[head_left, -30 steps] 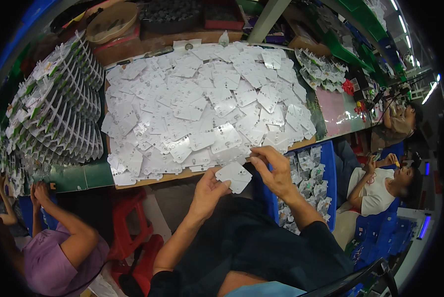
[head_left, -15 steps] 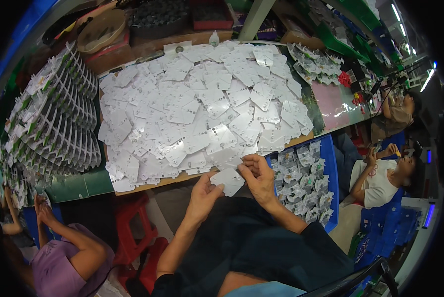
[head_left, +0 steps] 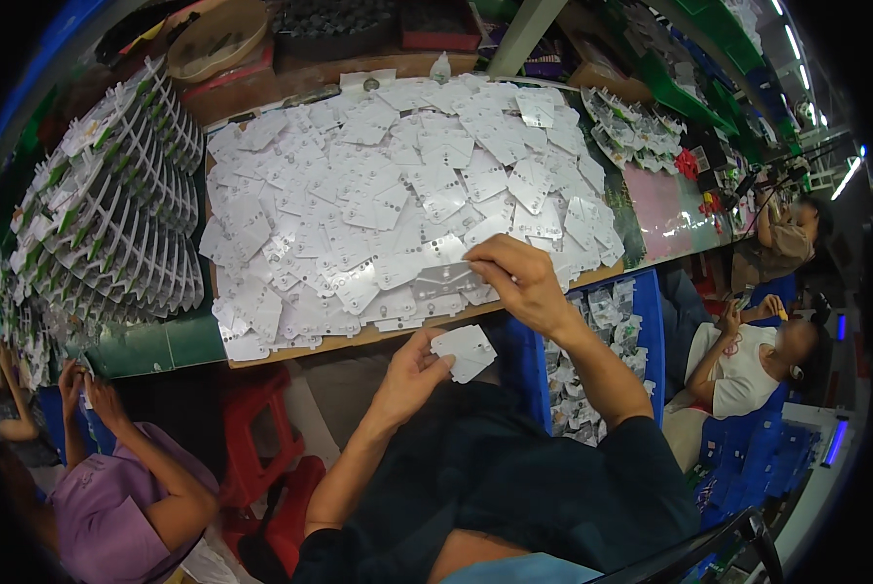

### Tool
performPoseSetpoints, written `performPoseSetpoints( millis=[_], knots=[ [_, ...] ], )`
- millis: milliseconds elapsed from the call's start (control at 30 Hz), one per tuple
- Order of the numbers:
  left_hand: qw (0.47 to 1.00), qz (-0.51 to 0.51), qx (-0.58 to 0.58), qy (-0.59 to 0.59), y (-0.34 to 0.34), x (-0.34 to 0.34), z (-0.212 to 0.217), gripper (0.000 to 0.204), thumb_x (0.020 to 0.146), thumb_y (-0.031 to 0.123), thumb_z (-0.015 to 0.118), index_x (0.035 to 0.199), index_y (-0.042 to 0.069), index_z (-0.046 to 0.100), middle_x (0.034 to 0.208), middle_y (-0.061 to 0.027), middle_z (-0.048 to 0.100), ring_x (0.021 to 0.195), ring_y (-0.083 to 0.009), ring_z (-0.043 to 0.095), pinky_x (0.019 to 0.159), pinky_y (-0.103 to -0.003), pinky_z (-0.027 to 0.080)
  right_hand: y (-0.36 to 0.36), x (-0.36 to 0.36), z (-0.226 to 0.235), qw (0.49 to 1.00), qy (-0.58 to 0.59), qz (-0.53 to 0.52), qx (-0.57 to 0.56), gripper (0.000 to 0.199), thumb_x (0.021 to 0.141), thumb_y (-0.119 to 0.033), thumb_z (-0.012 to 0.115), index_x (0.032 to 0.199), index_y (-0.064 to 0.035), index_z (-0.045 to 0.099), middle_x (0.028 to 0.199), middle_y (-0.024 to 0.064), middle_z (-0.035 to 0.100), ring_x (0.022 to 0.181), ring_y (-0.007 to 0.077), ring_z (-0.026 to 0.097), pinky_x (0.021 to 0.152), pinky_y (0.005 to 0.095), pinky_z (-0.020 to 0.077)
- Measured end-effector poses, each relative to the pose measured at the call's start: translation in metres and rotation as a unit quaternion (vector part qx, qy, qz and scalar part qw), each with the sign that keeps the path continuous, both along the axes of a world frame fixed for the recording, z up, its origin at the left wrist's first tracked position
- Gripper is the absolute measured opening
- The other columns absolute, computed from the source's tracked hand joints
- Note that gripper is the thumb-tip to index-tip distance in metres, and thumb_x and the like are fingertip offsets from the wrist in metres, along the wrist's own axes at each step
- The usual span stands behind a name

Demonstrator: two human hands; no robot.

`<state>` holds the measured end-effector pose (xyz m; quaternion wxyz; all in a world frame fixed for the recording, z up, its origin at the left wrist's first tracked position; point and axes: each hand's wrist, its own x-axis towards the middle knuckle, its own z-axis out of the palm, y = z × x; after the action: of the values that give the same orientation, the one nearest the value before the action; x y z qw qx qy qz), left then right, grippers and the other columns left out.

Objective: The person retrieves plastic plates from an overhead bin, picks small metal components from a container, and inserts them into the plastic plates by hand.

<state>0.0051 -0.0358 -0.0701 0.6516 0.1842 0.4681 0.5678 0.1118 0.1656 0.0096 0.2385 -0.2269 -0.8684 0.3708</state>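
Observation:
My left hand (head_left: 412, 370) holds a white card (head_left: 466, 350) by its left edge, just below the front edge of the wooden board (head_left: 378, 336). My right hand (head_left: 514, 277) reaches over that front edge and pinches at a white card in the spread (head_left: 446, 277). The board is covered with several overlapping white cards (head_left: 398, 195), each with a small dark dot. Both forearms come up from my dark lap.
Fanned rows of white and green cards (head_left: 115, 214) lie to the left. A blue crate of small packets (head_left: 602, 341) stands by my right arm. A person in purple (head_left: 115, 487) sits at lower left by red stools (head_left: 261, 457). Another person in white (head_left: 748, 360) sits right.
My right hand has let go of the card held with the left and moved up onto the spread on the board. My left hand keeps the card, slightly lower.

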Motion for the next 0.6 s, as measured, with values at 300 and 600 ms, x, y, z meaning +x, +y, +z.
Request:
performPoseSetpoints(
  millis=[300, 600],
  knots=[
    [1.000, 0.004, -0.004, -0.016, 0.002, 0.003, 0.002, 0.034, 0.095, 0.005, 0.061, 0.127, 0.001, 0.052, 0.113, -0.0093, 0.065, 0.097, -0.0125, 0.063, 0.085, -0.028, 0.053, 0.006, 0.002, -0.004, 0.996, -0.066, 0.052, 0.003, 0.018, 0.091, -0.005, 0.066, 0.109, -0.0009, 0.067, 0.092, 0.0100, 0.066, 0.078, 0.0218, 0.066, 0.065, 0.0315, 0.0507],
    [0.999, 0.019, 0.016, -0.037, 0.003, 0.009, 0.012, 0.038, 0.097, 0.005, 0.060, 0.132, -0.001, 0.049, 0.121, -0.0104, 0.062, 0.103, -0.0133, 0.063, 0.086, -0.028, 0.055, -0.004, 0.026, 0.005, 0.999, -0.037, -0.003, -0.001, 0.029, 0.090, -0.006, 0.069, 0.118, -0.0005, 0.065, 0.096, 0.0095, 0.067, 0.081, 0.0159, 0.065, 0.064, 0.0268, 0.0500]
  ],
)
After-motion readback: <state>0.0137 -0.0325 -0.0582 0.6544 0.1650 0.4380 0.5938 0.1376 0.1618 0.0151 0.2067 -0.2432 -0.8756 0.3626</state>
